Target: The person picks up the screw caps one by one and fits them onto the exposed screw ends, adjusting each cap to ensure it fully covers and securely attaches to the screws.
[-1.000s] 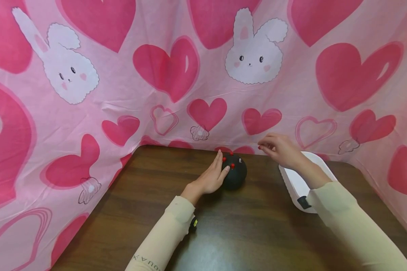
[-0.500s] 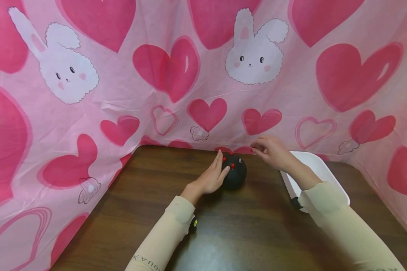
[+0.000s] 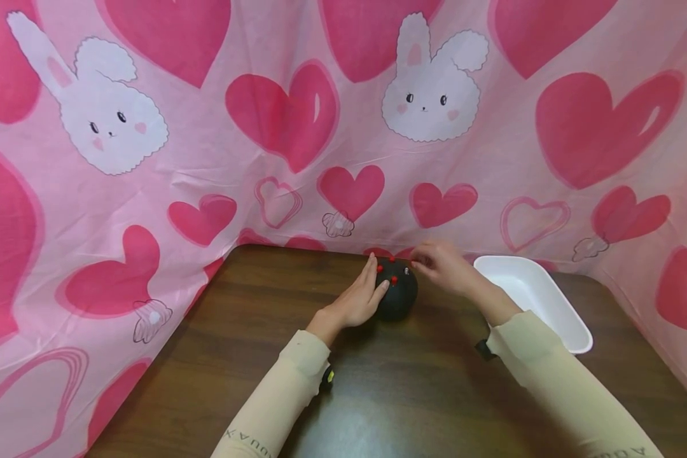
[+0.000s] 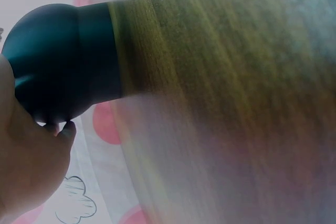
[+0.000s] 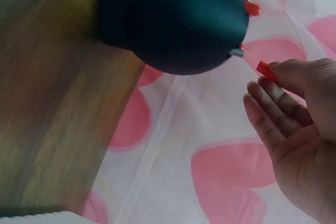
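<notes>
A black ball-shaped object (image 3: 397, 304) stands on the table, with several small red pegs (image 3: 394, 280) and a short silver stud (image 3: 407, 271) on its upper part. In the left wrist view its round black body (image 4: 47, 51) narrows to a cylindrical base. My left hand (image 3: 352, 302) rests on its left side, fingers straight, thumb toward the front. My right hand (image 3: 443, 268) is at its upper right. In the right wrist view, thumb and forefinger pinch a small red peg (image 5: 266, 70) just apart from the silver stud (image 5: 237, 53); the other fingers extend loosely.
A white tray (image 3: 575, 340) stands on the brown wooden table (image 3: 412, 388) to the right, partly behind the right forearm. A pink cloth (image 3: 355, 146) with hearts and rabbits hangs behind the table and along its sides. Each wrist carries a small dark device (image 3: 484, 348).
My right hand has moved left and down from near the tray to the black object, with the red peg pinched throughout. The left hand has stayed in place.
</notes>
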Available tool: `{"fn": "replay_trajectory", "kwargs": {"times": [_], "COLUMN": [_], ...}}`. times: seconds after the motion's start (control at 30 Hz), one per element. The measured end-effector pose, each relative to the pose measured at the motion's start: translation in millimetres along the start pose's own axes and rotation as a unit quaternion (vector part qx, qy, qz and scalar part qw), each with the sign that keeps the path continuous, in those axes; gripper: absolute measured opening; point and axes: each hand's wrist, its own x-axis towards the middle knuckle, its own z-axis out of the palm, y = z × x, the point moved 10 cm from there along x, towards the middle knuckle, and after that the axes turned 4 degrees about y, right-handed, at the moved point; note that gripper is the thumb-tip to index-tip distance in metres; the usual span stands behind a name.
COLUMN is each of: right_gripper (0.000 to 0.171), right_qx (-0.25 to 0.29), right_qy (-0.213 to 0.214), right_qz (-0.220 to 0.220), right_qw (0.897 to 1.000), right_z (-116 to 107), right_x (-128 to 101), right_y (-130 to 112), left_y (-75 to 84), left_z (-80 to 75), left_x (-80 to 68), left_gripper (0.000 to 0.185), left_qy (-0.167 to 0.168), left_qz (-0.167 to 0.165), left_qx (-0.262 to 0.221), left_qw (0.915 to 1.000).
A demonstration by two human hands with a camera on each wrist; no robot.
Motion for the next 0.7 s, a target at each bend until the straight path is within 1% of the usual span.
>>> {"fn": "replay_trajectory", "kwargs": {"times": [0.2, 0.43, 0.53, 0.7], "right_gripper": [0.015, 0.012, 0.012, 0.018], "right_qx": [0.021, 0.001, 0.003, 0.018], "right_qy": [-0.008, 0.003, -0.008, -0.032], "right_qz": [0.007, -0.016, -0.017, -0.001], "right_qw": [1.000, 1.000, 1.000, 0.999], "right_z": [8.1, 12.4, 17.0, 23.5], "right_x": [-1.1, -5.1, -7.4, -11.2], "right_y": [1.3, -0.3, -0.3, 1.9], "left_y": [1.9, 7.7, 9.9, 10.4], "left_z": [0.8, 0.3, -0.1, 0.8], "left_x": [0.7, -0.8, -1.5, -1.9], "left_gripper": [0.080, 0.079, 0.079, 0.079], "left_qy": [0.000, 0.002, 0.004, 0.004], "left_qz": [0.001, 0.007, 0.012, 0.013], "left_qx": [0.000, -0.002, -0.002, -0.002], "left_qw": [1.0000, 1.0000, 0.9999, 0.9999]}}
